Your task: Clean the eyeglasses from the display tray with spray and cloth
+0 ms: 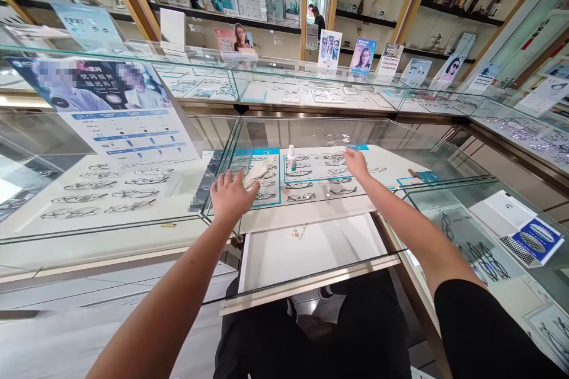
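My left hand (233, 194) rests at the left end of the glass display case, fingers spread. A crumpled pale cloth (259, 172) lies right beside its thumb and fingertips; whether they touch is unclear. Farther to the right, my right hand (357, 162) reaches over the case with its fingers drawn together. Anything in that pinch is too small to make out. Between the hands stands a small white bottle (291, 160), upright. Rows of eyeglasses (301, 196) lie on the display surface around and below it, some inside blue-edged panels.
An open white drawer (311, 254) juts out in front of my lap, with a small printed packet (299, 232) inside. A large printed sign (111, 112) stands on the left case. An open white booklet (520, 225) lies on the right-hand glass. More glass cases line the back.
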Action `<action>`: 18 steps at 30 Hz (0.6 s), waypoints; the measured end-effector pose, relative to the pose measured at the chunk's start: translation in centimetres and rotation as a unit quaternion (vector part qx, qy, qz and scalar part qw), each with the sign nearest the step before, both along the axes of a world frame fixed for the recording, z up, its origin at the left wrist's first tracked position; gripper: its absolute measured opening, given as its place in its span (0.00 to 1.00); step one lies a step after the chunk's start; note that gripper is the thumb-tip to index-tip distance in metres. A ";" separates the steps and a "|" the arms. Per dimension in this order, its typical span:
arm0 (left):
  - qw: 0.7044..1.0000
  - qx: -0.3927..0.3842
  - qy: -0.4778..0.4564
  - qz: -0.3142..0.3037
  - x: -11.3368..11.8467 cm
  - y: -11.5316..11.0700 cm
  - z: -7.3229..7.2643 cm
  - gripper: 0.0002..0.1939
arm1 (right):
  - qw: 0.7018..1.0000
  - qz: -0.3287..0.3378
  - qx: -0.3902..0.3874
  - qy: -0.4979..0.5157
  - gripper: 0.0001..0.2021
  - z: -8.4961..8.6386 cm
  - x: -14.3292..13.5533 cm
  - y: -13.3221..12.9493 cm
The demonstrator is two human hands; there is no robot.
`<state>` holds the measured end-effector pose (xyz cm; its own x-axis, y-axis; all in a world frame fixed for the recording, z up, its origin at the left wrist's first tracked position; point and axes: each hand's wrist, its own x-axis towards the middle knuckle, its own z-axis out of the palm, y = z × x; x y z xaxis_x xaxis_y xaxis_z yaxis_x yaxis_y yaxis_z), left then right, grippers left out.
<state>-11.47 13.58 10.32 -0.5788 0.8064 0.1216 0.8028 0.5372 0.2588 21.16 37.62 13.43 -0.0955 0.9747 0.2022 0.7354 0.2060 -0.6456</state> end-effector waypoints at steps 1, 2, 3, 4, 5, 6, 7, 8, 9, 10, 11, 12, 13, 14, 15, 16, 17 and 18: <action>1.000 0.002 0.001 0.000 0.0 0.0 0.0 0.46 | 1.000 -0.009 -0.010 -0.001 0.20 -0.4 -0.4 0.6; 1.000 0.004 0.003 0.000 -0.1 0.0 -0.1 0.46 | 1.000 -0.018 -0.021 0.001 0.20 -0.7 -0.8 1.2; 1.000 0.007 0.005 0.000 -0.1 0.0 -0.2 0.45 | 0.999 -0.026 -0.031 0.003 0.20 -1.1 -1.2 1.7; 1.000 0.009 0.006 0.000 -0.2 0.0 -0.2 0.45 | 0.999 -0.035 -0.037 0.003 0.20 -1.4 -1.5 2.3; 1.000 0.011 0.007 0.000 -0.2 0.0 -0.3 0.45 | 0.998 -0.044 -0.042 0.002 0.20 -1.6 -1.9 2.8; 1.000 0.012 0.008 -0.001 -0.3 0.0 -0.4 0.45 | 0.998 -0.051 -0.045 0.000 0.20 -1.9 -2.2 3.2; 1.000 0.013 0.008 -0.002 -0.3 0.0 -0.4 0.46 | 0.997 -0.057 -0.046 -0.002 0.19 -2.0 -2.5 3.6; 1.000 0.014 0.009 -0.002 -0.3 0.0 -0.4 0.46 | 0.997 -0.062 -0.047 -0.004 0.19 -2.2 -2.7 4.0; 1.000 0.015 0.010 -0.002 -0.3 0.0 -0.5 0.46 | 0.997 -0.065 -0.048 -0.006 0.18 -2.3 -3.0 4.3; 1.000 0.016 0.011 -0.001 -0.3 0.0 -0.5 0.46 | 0.997 -0.066 -0.047 -0.008 0.17 -2.4 -3.2 4.6; 1.000 0.016 0.011 0.000 -0.3 0.0 -0.5 0.46 | 0.997 -0.068 -0.047 -0.010 0.17 -2.5 -3.4 4.8; 1.000 0.015 0.012 0.001 -0.2 0.0 -0.5 0.46 | 0.996 -0.070 -0.046 -0.011 0.17 -2.5 -3.5 5.1; 1.000 0.014 0.013 0.003 -0.2 0.0 -0.5 0.46 | 0.996 -0.072 -0.045 -0.012 0.18 -2.6 -3.6 5.3; 1.000 0.013 0.013 0.004 -0.2 0.0 -0.4 0.46 | 0.996 -0.073 -0.044 -0.012 0.19 -2.6 -3.8 5.4; 1.000 0.012 0.014 0.005 -0.2 0.0 -0.4 0.45 | 0.996 -0.074 -0.044 -0.013 0.20 -2.7 -3.9 5.6; 1.000 0.011 0.014 0.005 -0.1 0.0 -0.4 0.45 | 0.996 -0.074 -0.044 -0.013 0.22 -2.7 -3.9 5.7; 1.000 0.012 0.015 0.005 -0.1 -0.1 -0.3 0.45 | 0.996 -0.074 -0.045 -0.013 0.23 -2.7 -4.0 5.7; 1.000 0.014 0.016 0.004 -0.1 -0.1 -0.3 0.45 | 0.996 -0.073 -0.046 -0.014 0.24 -2.7 -4.1 5.8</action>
<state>-11.55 13.51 10.03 -0.5814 0.7974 0.1616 0.8060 0.5373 0.2483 17.07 43.40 10.75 0.0447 0.9929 0.1106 0.7714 0.0361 -0.6353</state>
